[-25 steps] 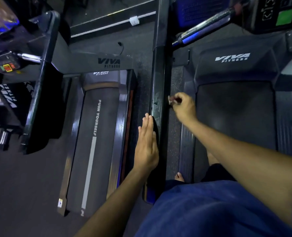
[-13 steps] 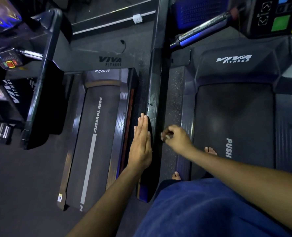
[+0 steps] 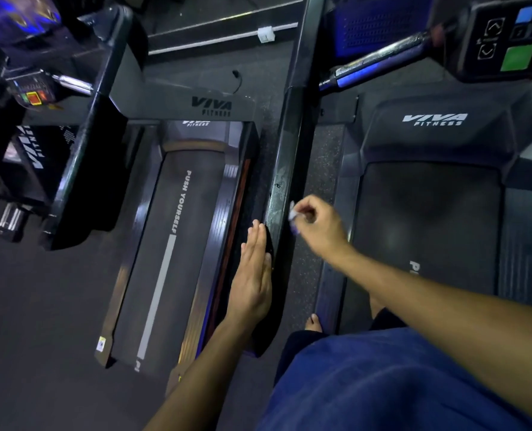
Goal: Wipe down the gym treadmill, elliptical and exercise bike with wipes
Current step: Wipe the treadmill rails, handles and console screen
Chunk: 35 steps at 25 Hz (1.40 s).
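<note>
My right hand [image 3: 320,227] pinches small wipe [image 3: 292,213] against treadmill side rail [image 3: 284,169], 12 o'clock of left hand [image 3: 252,275], which lies flat, fingers straight, on rail. Risk: tiny wipe slips from pinch, smears streaks.

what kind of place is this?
Most likely a gym's cardio area: two dark treadmills side by side, one with a "PUSH YOURSELF" belt, the other with a "VIVA FITNESS" motor cover and a console with coloured buttons.
</note>
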Tool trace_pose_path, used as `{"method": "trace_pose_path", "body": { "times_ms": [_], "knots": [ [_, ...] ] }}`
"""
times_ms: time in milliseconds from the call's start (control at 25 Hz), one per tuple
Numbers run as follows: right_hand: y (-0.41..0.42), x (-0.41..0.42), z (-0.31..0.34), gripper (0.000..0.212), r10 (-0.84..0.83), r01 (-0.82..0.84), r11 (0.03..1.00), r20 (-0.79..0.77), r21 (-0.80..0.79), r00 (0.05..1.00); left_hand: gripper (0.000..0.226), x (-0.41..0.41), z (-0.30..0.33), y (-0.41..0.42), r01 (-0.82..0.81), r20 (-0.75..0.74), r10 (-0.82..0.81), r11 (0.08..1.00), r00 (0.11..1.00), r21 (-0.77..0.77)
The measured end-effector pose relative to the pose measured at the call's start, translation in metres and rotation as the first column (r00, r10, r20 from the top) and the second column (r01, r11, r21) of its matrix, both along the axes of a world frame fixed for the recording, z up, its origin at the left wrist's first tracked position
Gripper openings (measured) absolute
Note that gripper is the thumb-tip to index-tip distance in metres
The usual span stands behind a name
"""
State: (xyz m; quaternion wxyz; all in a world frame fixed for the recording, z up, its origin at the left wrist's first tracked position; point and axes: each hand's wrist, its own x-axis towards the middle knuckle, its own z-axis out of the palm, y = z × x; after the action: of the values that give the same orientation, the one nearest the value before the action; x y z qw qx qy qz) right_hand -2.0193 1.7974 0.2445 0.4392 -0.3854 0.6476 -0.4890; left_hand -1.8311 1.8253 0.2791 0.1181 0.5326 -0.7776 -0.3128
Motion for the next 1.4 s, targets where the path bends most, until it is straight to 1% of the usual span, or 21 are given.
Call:
{"method": "trace_pose_path", "body": {
  "times_ms": [120,200,280,360,480,560,640,800,880,1000,1120,1240,1320,1400],
  "knots": [
    [0.033,0.032,0.008,0.009,0.098,-0.094,0.993,0.049,-0.077,0.994,0.055,0.0,-0.002,-0.001,-0.029,-0.004,0.029,1.0,1.0,0.002],
    [0.029,0.028,0.007,0.01,0.087,-0.082,0.99,0.034,-0.115,0.996,0.055,0.0,-0.002,-0.002,-0.028,-0.019,0.027,1.0,0.999,-0.005],
    [0.003,0.015,0.006,0.01,0.021,-0.02,0.996,0.004,-0.09,1.0,0.056,0.001,-0.004,-0.001,-0.01,-0.012,0.01,1.0,1.0,-0.023],
    [-0.035,-0.003,0.006,0.011,-0.062,0.061,0.997,-0.017,-0.055,0.998,0.056,0.0,-0.002,-0.001,-0.028,0.005,0.028,1.0,1.0,-0.015],
    [-0.074,-0.029,0.0,0.013,-0.103,0.103,0.994,-0.013,-0.037,0.995,0.056,-0.002,0.0,-0.001,-0.039,0.011,0.039,0.999,0.999,-0.004],
    [-0.076,-0.034,0.0,0.011,-0.097,0.097,0.995,-0.01,-0.03,0.995,0.056,-0.003,0.001,0.0,-0.037,0.014,0.037,0.999,0.999,-0.004],
    [-0.055,-0.019,0.0,0.01,-0.062,0.061,0.997,-0.022,-0.042,0.998,0.056,-0.002,0.0,0.0,-0.034,0.019,0.035,0.999,0.999,-0.016],
    [0.004,0.011,-0.001,0.01,0.086,-0.087,0.994,-0.027,-0.06,0.996,0.054,-0.002,-0.001,0.001,-0.021,0.018,0.021,0.999,1.0,-0.027],
    [-0.01,0.003,0.001,0.01,0.077,-0.079,0.995,-0.047,-0.059,0.996,0.055,-0.001,0.0,0.001,-0.023,0.026,0.024,0.999,0.999,-0.022],
    [-0.058,-0.022,0.005,0.01,-0.043,0.043,0.999,-0.045,-0.007,0.998,0.054,-0.002,0.002,0.0,-0.03,0.03,0.03,1.0,0.999,-0.011],
    [-0.07,-0.04,0.001,0.014,-0.005,0.003,1.0,-0.084,-0.02,0.996,0.054,-0.003,0.006,0.001,-0.029,0.03,0.029,1.0,0.999,0.008],
    [-0.043,-0.049,-0.003,0.015,-0.007,0.007,1.0,-0.029,0.018,1.0,0.054,-0.005,0.01,0.0,-0.024,0.0,0.024,1.0,1.0,0.001],
    [-0.023,-0.055,-0.006,0.015,-0.048,0.046,0.994,0.02,0.102,0.999,0.054,-0.005,0.01,0.0,-0.016,-0.021,0.016,1.0,1.0,-0.013],
    [-0.008,-0.059,0.005,0.017,-0.063,0.037,0.983,0.138,0.181,0.988,0.053,-0.003,0.013,-0.001,-0.021,-0.044,0.019,0.999,0.999,-0.044]
  ]
}}
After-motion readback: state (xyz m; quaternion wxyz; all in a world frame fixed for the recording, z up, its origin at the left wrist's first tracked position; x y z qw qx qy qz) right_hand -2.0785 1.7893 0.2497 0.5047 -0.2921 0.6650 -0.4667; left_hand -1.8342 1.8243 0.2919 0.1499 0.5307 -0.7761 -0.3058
